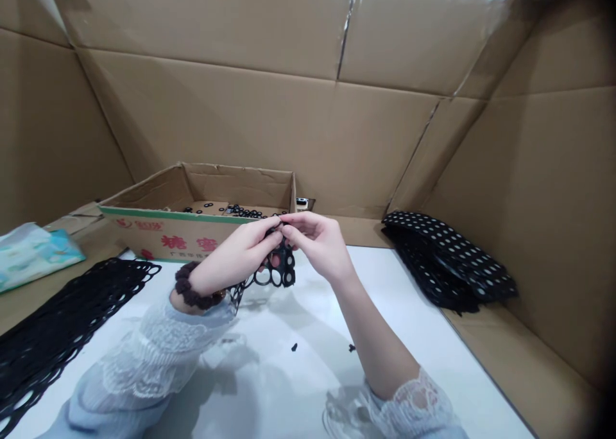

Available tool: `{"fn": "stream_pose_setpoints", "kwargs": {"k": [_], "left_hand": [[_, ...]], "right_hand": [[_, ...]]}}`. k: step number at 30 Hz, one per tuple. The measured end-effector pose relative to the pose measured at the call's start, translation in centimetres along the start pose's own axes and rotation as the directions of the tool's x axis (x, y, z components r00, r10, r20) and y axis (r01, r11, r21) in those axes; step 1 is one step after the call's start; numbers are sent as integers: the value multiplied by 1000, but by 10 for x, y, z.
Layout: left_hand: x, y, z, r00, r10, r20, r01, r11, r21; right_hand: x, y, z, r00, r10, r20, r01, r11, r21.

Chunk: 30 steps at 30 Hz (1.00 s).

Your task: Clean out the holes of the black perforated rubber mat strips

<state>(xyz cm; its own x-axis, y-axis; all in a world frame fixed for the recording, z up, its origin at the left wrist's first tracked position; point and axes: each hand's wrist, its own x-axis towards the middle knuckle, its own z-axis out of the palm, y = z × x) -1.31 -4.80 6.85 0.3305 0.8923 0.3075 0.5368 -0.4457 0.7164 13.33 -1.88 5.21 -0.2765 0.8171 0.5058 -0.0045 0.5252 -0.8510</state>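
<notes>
Both hands meet in front of the cardboard box, at the middle of the view. A black sheet of joined rings (275,276) hangs below them, its round holes showing. My left hand (245,249) is closed on the sheet's upper edge, thumb against fingers. Thumb and fingers of my right hand (320,240) pinch at the same edge, close to the left fingertips; whether a single ring sits between them is hidden. A dark scrunchie (195,288) circles my left wrist.
An open cardboard box (192,237) holds several loose black rings (245,212). More black ring sheets (62,323) lie at left, beside a tissue pack (38,256). Stacked perforated black sheets (447,256) lean at right. Small black scraps (294,347) dot the white table (269,387). Cardboard walls surround it.
</notes>
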Motion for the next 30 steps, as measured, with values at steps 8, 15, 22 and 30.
{"fn": "stream_pose_setpoints", "kwargs": {"k": [8, 15, 22, 30], "left_hand": [[-1, 8, 1, 999, 50, -15, -51, 997, -56], [3, 0, -5, 997, 65, -39, -59, 987, 150], [-5, 0, -28, 973, -117, -199, 72, 973, -220], [-3, 2, -26, 978, -140, -156, 64, 907, -417]], "right_hand": [[2, 1, -5, 999, 15, 40, -21, 988, 154], [15, 19, -26, 975, -7, -221, 0, 1000, -31], [14, 8, -73, 623, -319, -714, 198, 948, -251], [51, 38, -1, 889, -309, -338, 221, 936, -274]]}}
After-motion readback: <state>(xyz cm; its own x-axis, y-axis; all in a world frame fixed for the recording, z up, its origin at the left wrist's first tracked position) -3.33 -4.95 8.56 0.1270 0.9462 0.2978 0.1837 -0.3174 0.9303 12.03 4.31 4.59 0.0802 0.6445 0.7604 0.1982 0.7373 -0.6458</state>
